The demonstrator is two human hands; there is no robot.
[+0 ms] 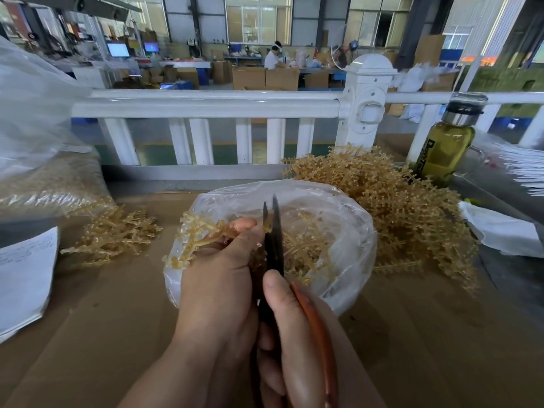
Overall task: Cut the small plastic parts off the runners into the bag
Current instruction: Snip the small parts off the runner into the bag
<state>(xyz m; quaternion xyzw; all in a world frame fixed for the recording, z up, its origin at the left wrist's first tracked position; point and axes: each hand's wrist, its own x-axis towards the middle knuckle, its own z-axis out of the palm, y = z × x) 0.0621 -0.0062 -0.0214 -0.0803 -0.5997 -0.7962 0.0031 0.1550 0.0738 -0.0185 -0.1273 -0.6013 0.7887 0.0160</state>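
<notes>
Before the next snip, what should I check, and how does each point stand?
1. Left hand grips the runner: ok.
2. Right hand holds the scissors: ok.
3. Blades parted around a branch of the runner: ok.
4. Cut sits over the open plastic bag: ok.
5. Left hand clear of the blades: cannot tell, its thumb lies very close.
6. Pile of runners beside the bag: ok.

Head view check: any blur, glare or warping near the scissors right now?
Head view: scissors, runner, left hand and right hand sharp; mild glare on the bag rim; fisheye leans the railing posts outward; bottle and right edge smeared.
</notes>
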